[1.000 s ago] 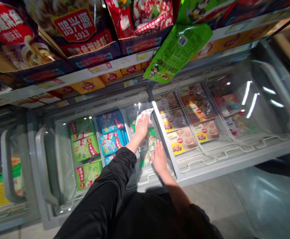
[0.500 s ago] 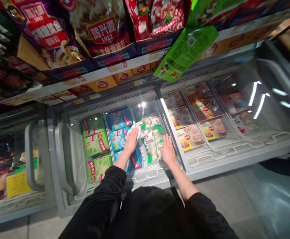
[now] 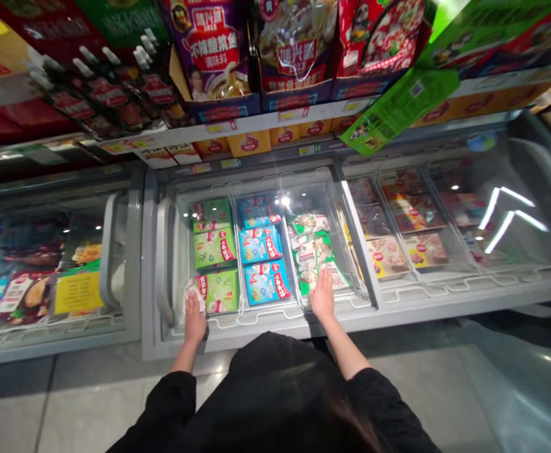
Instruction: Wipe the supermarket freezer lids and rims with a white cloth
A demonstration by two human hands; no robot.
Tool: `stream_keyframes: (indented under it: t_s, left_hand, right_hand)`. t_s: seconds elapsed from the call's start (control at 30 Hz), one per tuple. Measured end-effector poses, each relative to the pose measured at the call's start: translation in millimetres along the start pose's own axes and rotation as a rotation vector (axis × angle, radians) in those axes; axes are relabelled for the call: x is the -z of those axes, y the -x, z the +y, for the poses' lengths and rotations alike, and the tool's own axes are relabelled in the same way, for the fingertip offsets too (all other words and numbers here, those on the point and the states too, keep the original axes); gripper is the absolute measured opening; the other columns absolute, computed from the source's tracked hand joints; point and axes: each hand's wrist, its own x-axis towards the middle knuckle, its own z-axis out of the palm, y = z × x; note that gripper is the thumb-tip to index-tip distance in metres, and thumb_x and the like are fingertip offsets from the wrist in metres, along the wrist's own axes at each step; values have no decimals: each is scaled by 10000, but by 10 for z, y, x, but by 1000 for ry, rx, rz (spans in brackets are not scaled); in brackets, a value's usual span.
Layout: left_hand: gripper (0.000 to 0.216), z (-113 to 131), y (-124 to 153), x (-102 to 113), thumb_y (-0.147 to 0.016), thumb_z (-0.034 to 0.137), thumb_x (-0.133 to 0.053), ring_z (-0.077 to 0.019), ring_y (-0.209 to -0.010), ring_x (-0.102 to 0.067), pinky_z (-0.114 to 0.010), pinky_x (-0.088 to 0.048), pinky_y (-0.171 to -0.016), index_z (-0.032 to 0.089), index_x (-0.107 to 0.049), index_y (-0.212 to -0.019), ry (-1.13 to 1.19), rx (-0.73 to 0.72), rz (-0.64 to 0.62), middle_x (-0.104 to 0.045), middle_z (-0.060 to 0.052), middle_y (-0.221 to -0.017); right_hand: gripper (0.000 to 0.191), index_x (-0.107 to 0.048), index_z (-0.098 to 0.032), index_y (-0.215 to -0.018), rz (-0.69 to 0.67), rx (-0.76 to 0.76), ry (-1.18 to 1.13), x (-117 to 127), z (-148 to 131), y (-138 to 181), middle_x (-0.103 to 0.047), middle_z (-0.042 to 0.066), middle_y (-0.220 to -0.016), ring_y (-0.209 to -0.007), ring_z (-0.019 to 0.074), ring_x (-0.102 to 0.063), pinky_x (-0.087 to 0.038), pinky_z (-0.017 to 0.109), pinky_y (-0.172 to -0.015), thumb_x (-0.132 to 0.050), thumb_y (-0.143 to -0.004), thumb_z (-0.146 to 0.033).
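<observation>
My left hand point(image 3: 194, 318) presses a crumpled white cloth point(image 3: 194, 290) against the glass lid point(image 3: 266, 318) of a chest freezer, near the lid's front left corner. My right hand point(image 3: 323, 296) lies flat on the same glass towards the right, fingers stretched out, holding nothing. Under the glass, green packets point(image 3: 215, 247) fill the left row and blue packets point(image 3: 266, 282) the middle one. White-and-green bags point(image 3: 307, 255) lie beneath my right fingertips. The lid's grey handle point(image 3: 164, 258) stands just left of my left hand.
A neighbouring freezer section on the right holds boxed food point(image 3: 388, 255). Another freezer with a yellow sign point(image 3: 77, 292) adjoins on the left. Above, a shelf carries seasoning bags point(image 3: 209, 50), and a green packet point(image 3: 398, 113) hangs over its edge. Tiled floor point(image 3: 90, 390) lies below.
My left hand has swept with the cloth from the middle of the lid to its front left corner. My right hand stays on the glass near the bags. The view has shifted left.
</observation>
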Motion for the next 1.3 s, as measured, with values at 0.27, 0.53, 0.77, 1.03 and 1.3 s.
stream_keyframes:
  t_s: [0.27,0.53,0.77,1.03,1.3]
  left_hand:
    - [1100,560,-758,68,-747,66,-559,-293,-1657,-35,-433,-127,-1364,110,-47,-1720,12,-52,40,-118,-123,-1794]
    - [928,2636,-1488,-504,-841,-48,-475,-190,-1671,-59,-386,-128,-1370,131,-182,-1703,7,-456,-71,-123,-66,-1806]
    - [859,3934,-810,-1527,-883,-88,-305,-172,-1668,14,-497,-180,-1367,97,-166,-1709,32,-883,-163,-87,-109,-1793]
    - [725,3846,87,-1849,-1006,82,-366,-114,-1653,-129,-422,-217,-1363,290,-289,-1696,-68,-1190,-403,-247,20,-1759]
    - [919,2357,-162,-905,-822,9,-464,-192,-1666,-129,-435,-143,-1375,224,-279,-1697,-145,-929,-314,-218,-23,-1781]
  right_hand:
    - [917,-194,-164,-1714,2,49,-4,-33,2,244,-272,126,-1768,-1658,271,-183,-283,486,-1343,-449,-834,-138]
    - [749,-326,-223,-1675,74,10,-57,266,501,312,-362,42,-1742,-1653,167,-199,-291,432,-1341,-295,-930,-154]
    - [755,-283,-159,-1685,172,-119,-107,485,1057,84,-320,123,-1755,-1650,234,-209,-302,501,-1328,-328,-931,-154]
    - [764,-242,-162,-1685,172,-73,-129,429,1127,-74,-364,135,-1731,-1622,234,-280,-316,476,-1318,-352,-929,-137]
    - [791,-202,-130,-1696,86,-11,-62,275,675,313,-430,164,-1689,-1578,260,-386,-391,459,-1275,-326,-916,-171]
